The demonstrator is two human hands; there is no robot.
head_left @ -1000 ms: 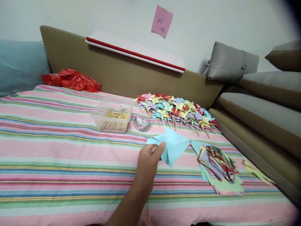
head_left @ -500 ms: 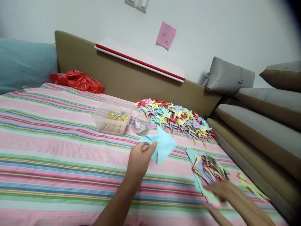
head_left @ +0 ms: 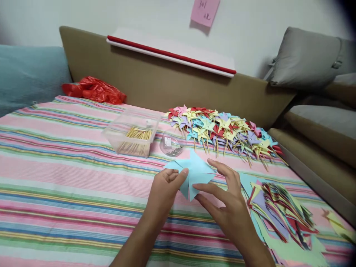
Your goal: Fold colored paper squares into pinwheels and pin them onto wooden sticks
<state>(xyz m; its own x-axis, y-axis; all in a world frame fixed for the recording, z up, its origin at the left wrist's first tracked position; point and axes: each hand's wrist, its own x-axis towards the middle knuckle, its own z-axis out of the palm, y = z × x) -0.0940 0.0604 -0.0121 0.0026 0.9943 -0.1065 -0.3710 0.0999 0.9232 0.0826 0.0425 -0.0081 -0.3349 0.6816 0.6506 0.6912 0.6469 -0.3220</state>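
Observation:
My left hand pinches the left corner of a light blue cut paper square and holds it just above the striped cloth. My right hand is open with its fingers spread, and its fingertips touch the right side of the same blue paper. To the right of my right hand lies a loose stack of coloured cut papers. Behind the blue paper are a small clear bowl of metal pins and a clear plastic box of wooden sticks.
A heap of finished paper pinwheels lies at the back right of the cloth. A red plastic bag sits at the back left by the tan headboard. Grey and tan cushions stand on the right.
My right hand has come up from the lower right to the blue paper and now touches it. The left hand kept its hold. The view shifted slightly downward and rightward.

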